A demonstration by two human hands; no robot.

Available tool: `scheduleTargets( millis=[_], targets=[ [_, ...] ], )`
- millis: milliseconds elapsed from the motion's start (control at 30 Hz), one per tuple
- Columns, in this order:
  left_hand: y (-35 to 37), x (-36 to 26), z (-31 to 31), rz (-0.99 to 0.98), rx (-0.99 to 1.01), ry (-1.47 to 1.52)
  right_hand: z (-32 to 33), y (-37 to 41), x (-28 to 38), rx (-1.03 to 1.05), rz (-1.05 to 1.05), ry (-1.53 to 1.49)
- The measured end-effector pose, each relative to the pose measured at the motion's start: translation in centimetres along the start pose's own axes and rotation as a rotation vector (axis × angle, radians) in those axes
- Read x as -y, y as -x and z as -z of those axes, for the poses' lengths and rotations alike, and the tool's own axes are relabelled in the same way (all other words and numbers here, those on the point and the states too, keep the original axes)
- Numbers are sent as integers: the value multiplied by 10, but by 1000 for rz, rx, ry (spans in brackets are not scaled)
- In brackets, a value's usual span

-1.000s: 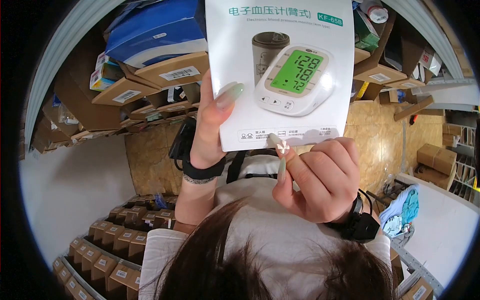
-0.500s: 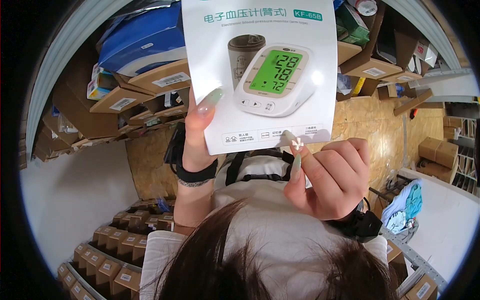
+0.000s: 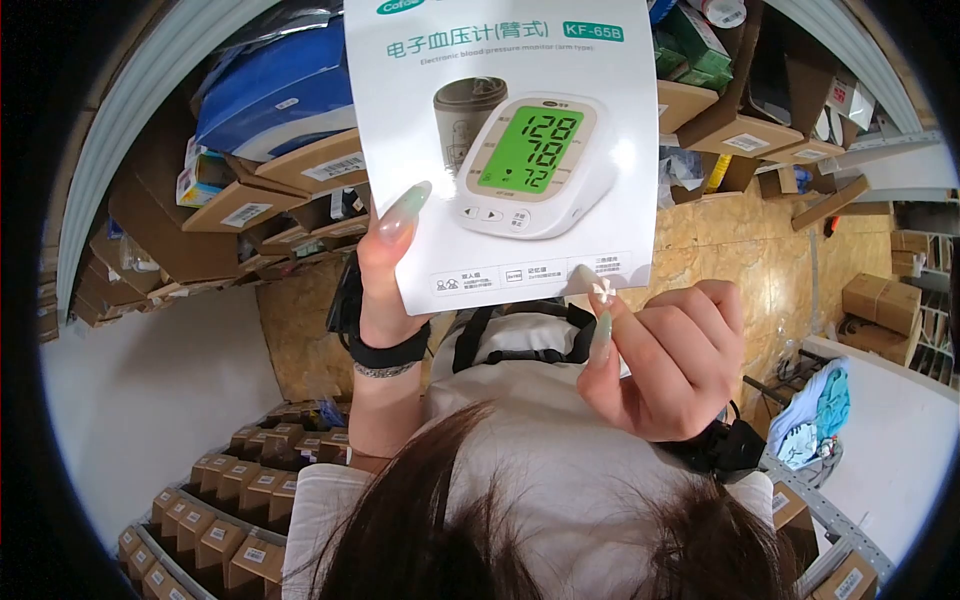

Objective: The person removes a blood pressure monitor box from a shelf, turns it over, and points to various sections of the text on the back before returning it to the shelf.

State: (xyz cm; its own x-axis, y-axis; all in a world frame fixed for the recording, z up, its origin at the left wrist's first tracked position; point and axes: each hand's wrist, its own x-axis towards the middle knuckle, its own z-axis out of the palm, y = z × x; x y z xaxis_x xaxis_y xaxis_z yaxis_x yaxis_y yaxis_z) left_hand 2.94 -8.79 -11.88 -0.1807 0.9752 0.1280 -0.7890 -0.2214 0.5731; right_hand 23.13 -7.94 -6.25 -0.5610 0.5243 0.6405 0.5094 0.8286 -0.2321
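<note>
A white blood pressure monitor box [image 3: 400, 130] is held up before me, its printed front facing the camera and its top cut off by the view. The front shows a monitor with a green screen beside a cup. My left hand [image 3: 385, 270] grips the lower left edge, thumb on the front and the other fingers hidden behind. At the bottom edge, near its right end, the index fingertip of my right hand [image 3: 670, 355] overlaps the box. A small white bow decorates that nail. The right thumb is just below the index finger, and the remaining fingers are curled into the palm.
Shelving with open cardboard bins [image 3: 245, 205] stands ahead on the left, a large blue package [image 3: 280, 100] in it. More cardboard bins [image 3: 740, 135] are at the upper right. Rows of small labelled boxes [image 3: 215, 545] fill the lower left. Clothes [image 3: 815, 410] hang at the right.
The box has shifted slightly left and tilted a little, with my left hand still on it. My right index finger has moved slightly right and sits nearer the box's lower right corner.
</note>
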Motion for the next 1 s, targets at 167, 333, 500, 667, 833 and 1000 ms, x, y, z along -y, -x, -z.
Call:
scheduleTargets(
  millis=[167, 333, 500, 667, 833, 1000],
  targets=[
    [4, -2, 8, 56, -16, -106, 7, 1, 0, -82, 32, -18],
    [5, -2, 3, 74, -60, -78, 7, 2, -3, -29, 31, -27],
    [5, -4, 4, 80, -96, -104, 10, 0, -4, -32, 31, -26],
    [7, -3, 8, 42, -95, -152, 6, 0, -6, -14, 15, -41],
    [5, -4, 7, 56, -52, -157, 6, 0, -9, -29, 19, -35],
    [11, -3, 21, 48, -71, -251, -1, 20, -17, -248, -283, -526]
  ],
)
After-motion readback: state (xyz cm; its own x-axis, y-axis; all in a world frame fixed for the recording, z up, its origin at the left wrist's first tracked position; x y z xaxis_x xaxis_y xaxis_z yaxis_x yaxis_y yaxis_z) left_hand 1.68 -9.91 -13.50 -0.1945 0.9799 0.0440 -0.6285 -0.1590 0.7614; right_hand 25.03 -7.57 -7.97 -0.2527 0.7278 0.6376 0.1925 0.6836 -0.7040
